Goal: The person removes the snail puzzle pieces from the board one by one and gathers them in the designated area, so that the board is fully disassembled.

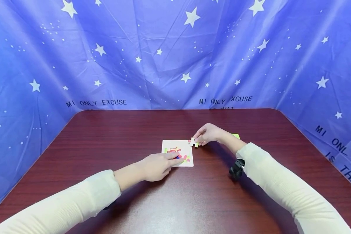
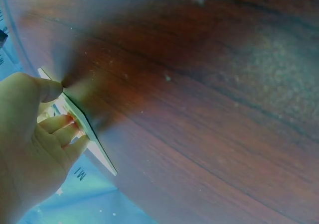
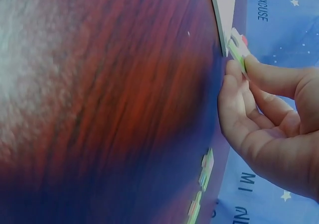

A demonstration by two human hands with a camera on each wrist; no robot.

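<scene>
A square white puzzle board (image 1: 171, 144) with a red, blue and green picture lies flat on the table. My left hand (image 1: 155, 166) rests on its lower left part, two fingers stretched across the picture and covering some of it. In the left wrist view the thumb is right at the edge of the board (image 2: 103, 162). My right hand (image 1: 209, 133) pinches a jigsaw piece (image 1: 193, 142), white with some green, between thumb and fingers. That piece (image 3: 239, 50) is tilted over the board's upper right corner, overlapping it in the head view.
More jigsaw pieces (image 3: 206, 169) lie on the table beyond the right hand; a green bit (image 1: 236, 135) of them shows behind the right wrist. A black wrist camera (image 1: 237, 169) hangs under the right sleeve. A blue star-patterned curtain (image 1: 163, 65) stands around the dark red-brown table (image 1: 105, 130).
</scene>
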